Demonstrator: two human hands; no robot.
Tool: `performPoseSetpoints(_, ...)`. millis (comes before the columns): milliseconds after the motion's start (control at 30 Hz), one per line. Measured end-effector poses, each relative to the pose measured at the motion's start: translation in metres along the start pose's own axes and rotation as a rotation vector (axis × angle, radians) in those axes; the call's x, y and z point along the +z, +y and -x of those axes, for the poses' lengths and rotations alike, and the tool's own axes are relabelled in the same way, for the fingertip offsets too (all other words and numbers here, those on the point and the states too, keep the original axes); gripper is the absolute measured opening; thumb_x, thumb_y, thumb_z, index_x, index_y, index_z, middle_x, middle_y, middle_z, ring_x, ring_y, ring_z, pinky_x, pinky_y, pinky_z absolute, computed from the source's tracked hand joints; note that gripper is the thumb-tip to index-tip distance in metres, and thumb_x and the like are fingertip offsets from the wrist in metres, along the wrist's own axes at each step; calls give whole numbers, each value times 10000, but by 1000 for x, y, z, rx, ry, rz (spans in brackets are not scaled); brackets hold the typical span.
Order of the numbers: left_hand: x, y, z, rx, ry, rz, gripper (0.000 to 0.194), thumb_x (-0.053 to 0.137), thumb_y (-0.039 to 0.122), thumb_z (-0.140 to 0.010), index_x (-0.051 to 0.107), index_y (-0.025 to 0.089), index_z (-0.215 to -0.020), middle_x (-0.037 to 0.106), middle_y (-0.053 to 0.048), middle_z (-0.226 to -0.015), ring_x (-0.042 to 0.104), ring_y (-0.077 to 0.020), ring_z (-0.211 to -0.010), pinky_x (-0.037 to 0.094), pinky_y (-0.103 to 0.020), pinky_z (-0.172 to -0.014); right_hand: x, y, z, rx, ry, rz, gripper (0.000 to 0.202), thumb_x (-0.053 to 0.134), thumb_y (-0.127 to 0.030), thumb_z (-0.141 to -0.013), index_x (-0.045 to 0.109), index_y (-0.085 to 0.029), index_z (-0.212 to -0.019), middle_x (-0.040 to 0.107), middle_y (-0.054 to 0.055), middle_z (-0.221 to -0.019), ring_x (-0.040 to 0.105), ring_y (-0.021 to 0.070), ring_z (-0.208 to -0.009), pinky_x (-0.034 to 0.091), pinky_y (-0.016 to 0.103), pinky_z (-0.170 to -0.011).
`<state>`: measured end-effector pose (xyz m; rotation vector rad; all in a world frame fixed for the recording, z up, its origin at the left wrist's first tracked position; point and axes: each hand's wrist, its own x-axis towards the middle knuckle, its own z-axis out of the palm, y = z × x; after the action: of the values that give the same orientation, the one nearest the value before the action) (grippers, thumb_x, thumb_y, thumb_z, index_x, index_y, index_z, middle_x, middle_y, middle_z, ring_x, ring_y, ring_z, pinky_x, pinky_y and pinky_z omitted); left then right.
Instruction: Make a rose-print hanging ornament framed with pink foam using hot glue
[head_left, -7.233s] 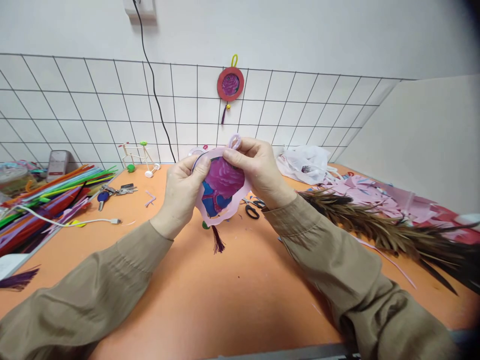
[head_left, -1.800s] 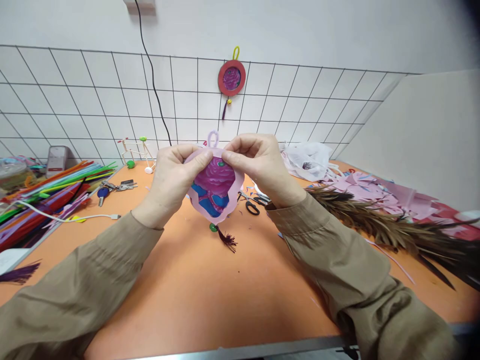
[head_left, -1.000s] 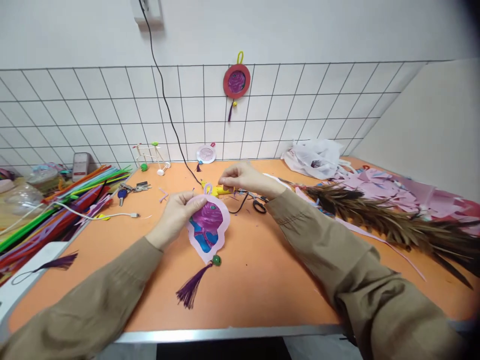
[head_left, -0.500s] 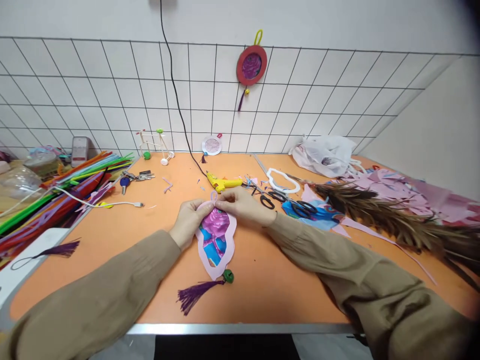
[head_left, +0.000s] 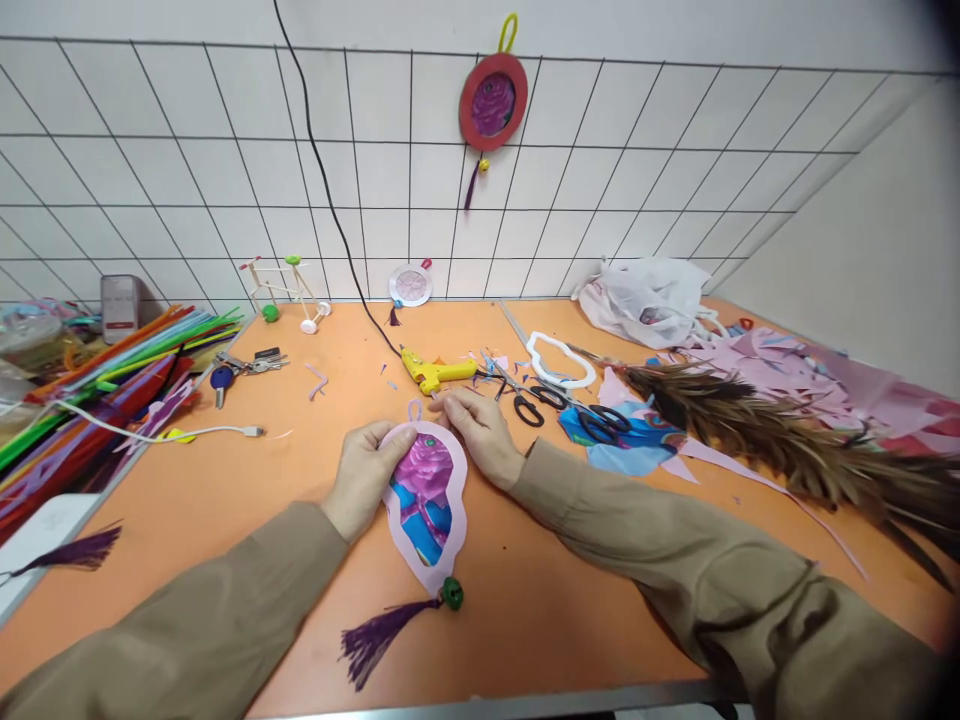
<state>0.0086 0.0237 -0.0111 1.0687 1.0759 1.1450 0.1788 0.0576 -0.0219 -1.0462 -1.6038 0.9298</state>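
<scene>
My left hand (head_left: pixel 367 475) grips the upper left edge of a hanging ornament (head_left: pixel 459 500), thumb on its front and fingers behind. The ornament has a pale pink wavy frame around purple flower and blue fabric. A lilac loop (head_left: pixel 415 409) stands at its top. From its bottom tip hang a green bell (head_left: pixel 452 594) and a dark purple tassel (head_left: pixel 382 640). My right hand (head_left: pixel 484 435) is beside the upper right edge, its fingers closed together; whatever they pinch, if anything, cannot be made out. Just beyond them lies a yellow glue gun (head_left: pixel 439 372).
Scissors (head_left: pixel 529 410), a white wavy frame (head_left: pixel 564 360) and fabric scraps (head_left: pixel 637 440) lie to the right, near brown feathers (head_left: pixel 750 430). Pipe cleaners (head_left: pixel 135 390), keys (head_left: pixel 251 365) and a white cable (head_left: pixel 202 434) are at left. A red round ornament (head_left: pixel 466 105) hangs on the wall.
My right hand has come away from the loop, slightly to the right. My left hand still holds the ornament. The whole view has shifted a little.
</scene>
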Motion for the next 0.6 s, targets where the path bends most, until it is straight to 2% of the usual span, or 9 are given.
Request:
performPoseSetpoints(67, -1, 1, 0, -9, 0, -6, 438, 851, 534, -618, 664, 137, -620, 588, 3, -538, 462, -101, -494, 360, -227, -489, 0, -3, 2, -22, -43, 10, 437, 471, -554, -885, 580, -187, -675, 533, 20, -616, 507, 167, -613, 393, 305, -583)
performPoseSetpoints(133, -1, 2, 0, -20, -2, -10, 445, 853, 538, -618, 659, 137, -617, 583, 4, -538, 458, -100, -499, 358, -227, -494, 0, -7, 4, -18, -82, 28, 420, 518, -535, -851, 524, -194, -606, 489, 2, -580, 461, 145, -578, 362, 288, -552)
performPoseSetpoints(267, 0, 3, -1, -39, -8, -16, 462, 853, 545, -615, 632, 140, -583, 561, 13, -532, 448, -95, -505, 356, -220, -494, 5, -8, 7, 14, -112, 55, 291, 614, -428, -793, 566, -183, -644, 486, -22, -565, 417, 112, -540, 336, 255, -517)
performPoseSetpoints(433, -3, 1, -2, -68, -13, -21, 482, 857, 567, -593, 648, 132, -585, 553, 19, -527, 438, -84, -500, 357, -203, -482, 9, 2, 7, -48, -72, 83, 222, 590, -306, -796, 564, -177, -617, 438, -44, -522, 378, 87, -504, 307, 229, -492)
performPoseSetpoints(600, -6, -1, -3, -92, -18, -24, 470, 852, 561, -616, 692, 122, -661, 585, 5, -559, 468, -92, -510, 380, -201, -484, 6, 5, 5, -88, -36, 102, 222, 569, -283, -821, 576, -173, -628, 479, -36, -540, 400, 85, -503, 323, 226, -498)
